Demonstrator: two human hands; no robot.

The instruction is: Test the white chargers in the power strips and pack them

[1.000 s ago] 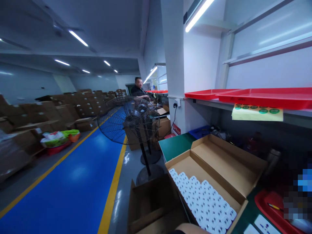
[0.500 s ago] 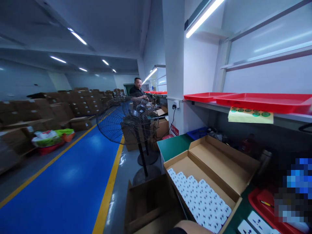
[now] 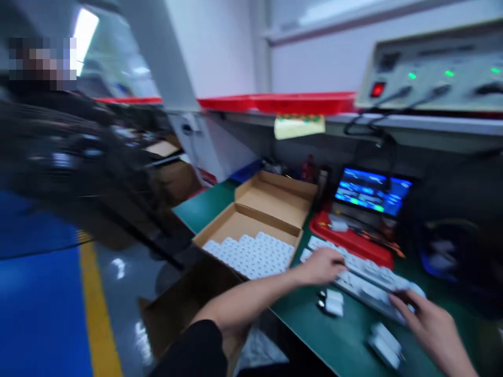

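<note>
Two rows of white socket strips [image 3: 359, 287] lie side by side on the green bench, blurred by motion. My left hand [image 3: 323, 266] is over their left part, its fingers curled together; what they hold, if anything, is hidden. My right hand [image 3: 431, 320] is at the right end of the near row, thumb and fingers bent around something dark that I cannot make out. In front of the strips rest a white plug-like block [image 3: 334, 303] with dark ends and another white block [image 3: 385, 345]. An open cardboard box [image 3: 271, 214] left of my hands holds many small white square pieces [image 3: 251, 254].
Behind the strips are a red tray [image 3: 353, 241] with small parts and a lit screen [image 3: 371, 191]. A box with cables and green lights [image 3: 436, 73] stands on the shelf, beside red trays [image 3: 302, 102]. A fan [image 3: 78, 146] and a person [image 3: 43, 68] are at left.
My view has swung right and down to the bench. Both my hands now show at the socket strips; before, only part of an arm showed at the bottom edge.
</note>
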